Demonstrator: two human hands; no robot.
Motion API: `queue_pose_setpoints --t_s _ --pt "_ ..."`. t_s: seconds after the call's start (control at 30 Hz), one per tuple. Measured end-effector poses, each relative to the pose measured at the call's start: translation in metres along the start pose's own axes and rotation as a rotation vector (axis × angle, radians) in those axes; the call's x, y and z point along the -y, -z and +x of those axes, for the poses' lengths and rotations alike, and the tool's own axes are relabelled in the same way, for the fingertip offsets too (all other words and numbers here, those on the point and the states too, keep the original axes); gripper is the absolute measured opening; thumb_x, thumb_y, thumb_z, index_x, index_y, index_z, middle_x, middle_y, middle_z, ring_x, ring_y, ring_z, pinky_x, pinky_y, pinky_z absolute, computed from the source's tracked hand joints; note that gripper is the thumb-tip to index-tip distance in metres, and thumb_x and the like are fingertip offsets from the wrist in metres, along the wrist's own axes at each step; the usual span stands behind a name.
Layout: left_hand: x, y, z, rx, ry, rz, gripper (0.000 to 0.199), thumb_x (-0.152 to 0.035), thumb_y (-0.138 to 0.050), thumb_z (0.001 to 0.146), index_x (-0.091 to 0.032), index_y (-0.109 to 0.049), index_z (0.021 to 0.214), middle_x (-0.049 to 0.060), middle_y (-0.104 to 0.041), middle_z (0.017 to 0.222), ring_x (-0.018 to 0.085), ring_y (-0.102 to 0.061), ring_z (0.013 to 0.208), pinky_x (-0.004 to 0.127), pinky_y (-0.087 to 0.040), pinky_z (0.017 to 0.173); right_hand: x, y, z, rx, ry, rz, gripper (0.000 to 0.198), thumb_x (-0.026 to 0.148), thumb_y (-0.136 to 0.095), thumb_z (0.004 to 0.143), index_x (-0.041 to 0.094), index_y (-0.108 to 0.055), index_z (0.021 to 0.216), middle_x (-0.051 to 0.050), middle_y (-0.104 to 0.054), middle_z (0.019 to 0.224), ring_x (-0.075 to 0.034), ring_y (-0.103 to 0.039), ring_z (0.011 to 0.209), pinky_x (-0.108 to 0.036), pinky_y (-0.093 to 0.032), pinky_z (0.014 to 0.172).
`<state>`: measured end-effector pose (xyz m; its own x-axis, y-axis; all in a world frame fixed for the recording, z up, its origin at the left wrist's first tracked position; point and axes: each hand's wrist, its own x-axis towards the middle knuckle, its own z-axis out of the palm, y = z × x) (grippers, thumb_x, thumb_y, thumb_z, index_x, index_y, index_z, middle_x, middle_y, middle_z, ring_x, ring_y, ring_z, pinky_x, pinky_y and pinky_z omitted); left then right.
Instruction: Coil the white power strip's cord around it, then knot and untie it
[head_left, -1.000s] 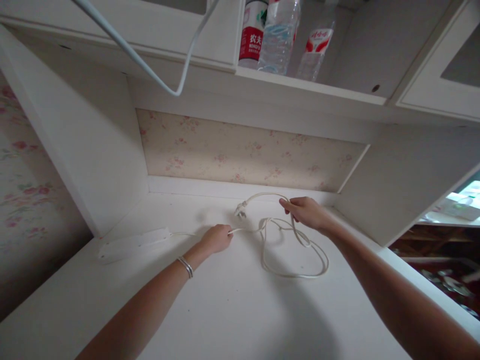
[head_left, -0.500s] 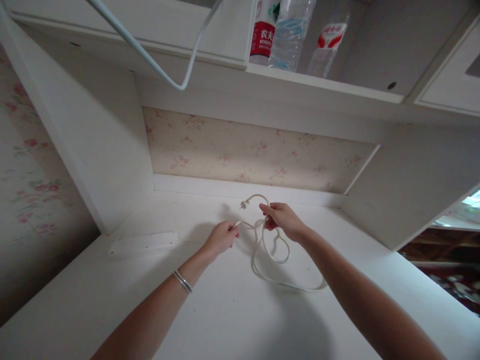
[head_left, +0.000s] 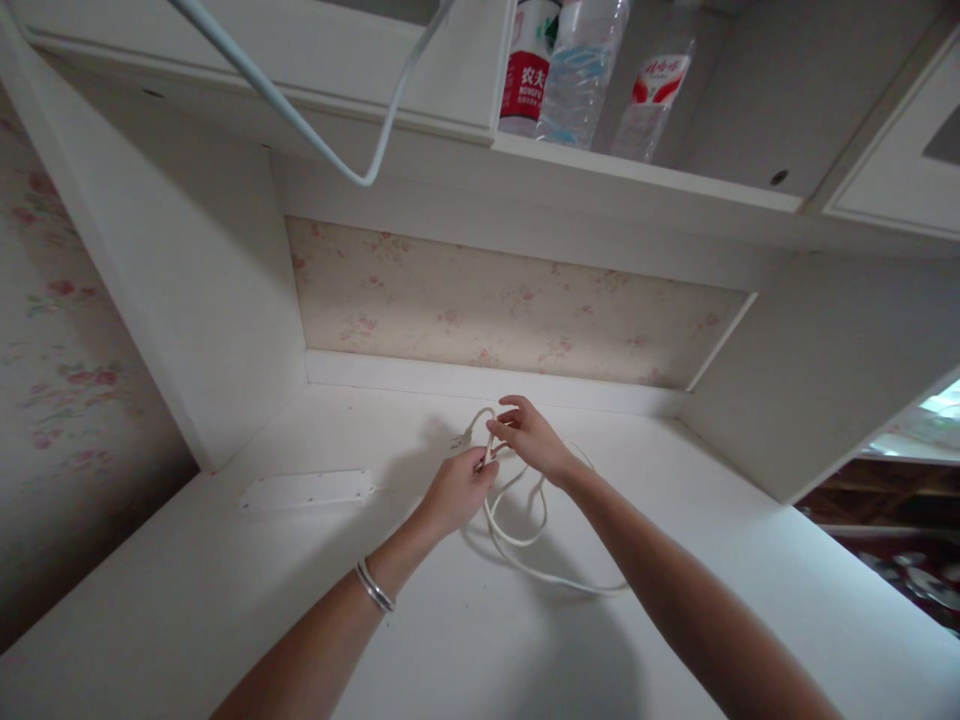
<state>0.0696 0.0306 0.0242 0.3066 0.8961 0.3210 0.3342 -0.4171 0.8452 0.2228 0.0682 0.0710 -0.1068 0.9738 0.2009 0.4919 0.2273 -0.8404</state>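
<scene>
A white power cord [head_left: 546, 577] hangs in loose loops over the white desktop, its plug [head_left: 460, 440] poking out to the left above the hands. My left hand [head_left: 459, 488], with bangles on the wrist, is closed around a stretch of cord. Close against it, my right hand [head_left: 526, 440] pinches the cord just below the plug between thumb and fingers, with the upper fingers a little raised. To the left on the desktop lies a white power strip [head_left: 307, 489], face down or on its side; I cannot tell which.
Overhead, a white shelf [head_left: 645, 180] holds several plastic bottles [head_left: 581, 75]. A pale bent rod or cable [head_left: 366, 178] dangles at the upper left. White side panels [head_left: 187, 270] flank the desktop [head_left: 360, 640], with floral wallpaper [head_left: 480, 300] behind.
My right hand has moved left to meet my left hand, bringing the plug and loops along. My left hand has shifted slightly right. The power strip has slid a little to the right.
</scene>
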Motion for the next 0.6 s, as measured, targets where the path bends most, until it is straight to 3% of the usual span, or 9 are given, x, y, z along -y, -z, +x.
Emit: queue_pose_setpoints --t_s 0.07,0.17,0.23,0.33,0.43,0.6 --pt "-0.003 0.002 -0.002 -0.006 -0.035 0.043 0.024 -0.032 -0.043 0.086 -0.016 -0.054 0.073 -0.004 -0.047 0.059 0.011 -0.043 0.055 0.022 -0.029 0.053 -0.002 0.006 0.004 0.045 0.073 -0.036 0.049 0.029 -0.055 0.08 0.024 -0.046 0.127 -0.007 -0.058 0.11 -0.015 -0.06 0.087 -0.031 -0.048 0.078" --pt "-0.006 0.005 -0.004 0.009 -0.07 0.08 0.023 -0.031 -0.043 0.087 -0.016 -0.054 0.073 -0.004 -0.046 0.06 0.011 -0.042 0.056 0.022 -0.028 0.052 -0.006 0.015 0.009 0.154 0.265 -0.156 0.043 0.014 -0.045 0.077 0.022 -0.058 0.117 -0.008 -0.049 0.125 -0.018 -0.047 0.115 -0.035 -0.036 0.099" --pt "-0.006 0.007 -0.004 0.024 -0.091 0.09 0.023 -0.031 -0.043 0.087 -0.016 -0.055 0.073 -0.003 -0.046 0.06 0.011 -0.042 0.056 0.022 -0.028 0.052 -0.008 0.018 0.012 0.201 0.354 -0.236 0.048 0.01 -0.047 0.072 0.022 -0.058 0.118 -0.007 -0.045 0.132 -0.019 -0.039 0.124 -0.036 -0.029 0.105" --pt "-0.005 0.01 -0.004 0.038 -0.12 0.082 0.021 -0.029 -0.043 0.088 -0.016 -0.057 0.077 -0.002 -0.05 0.063 0.011 -0.044 0.059 0.021 -0.03 0.055 -0.012 0.02 0.017 0.283 0.298 -0.338 0.047 0.018 -0.054 0.075 0.023 -0.054 0.122 -0.007 -0.053 0.126 -0.021 -0.048 0.115 -0.038 -0.035 0.1" --pt "-0.004 0.014 -0.003 0.012 -0.131 0.094 0.021 -0.028 -0.042 0.088 -0.016 -0.059 0.082 -0.002 -0.054 0.066 0.012 -0.046 0.061 0.021 -0.033 0.058 -0.014 0.023 0.02 0.366 0.184 -0.387 0.028 0.029 -0.051 0.082 0.022 -0.063 0.106 -0.005 -0.065 0.102 -0.019 -0.058 0.093 -0.034 -0.043 0.085" --pt "-0.001 0.019 0.001 -0.03 -0.191 0.081 0.023 -0.027 -0.041 0.09 -0.016 -0.061 0.087 0.001 -0.058 0.078 0.013 -0.051 0.073 0.022 -0.038 0.067 -0.017 0.026 0.016 0.414 0.069 -0.172 0.031 0.039 -0.042 0.088 0.016 -0.062 0.092 -0.005 -0.066 0.083 -0.014 -0.06 0.073 -0.027 -0.048 0.071"
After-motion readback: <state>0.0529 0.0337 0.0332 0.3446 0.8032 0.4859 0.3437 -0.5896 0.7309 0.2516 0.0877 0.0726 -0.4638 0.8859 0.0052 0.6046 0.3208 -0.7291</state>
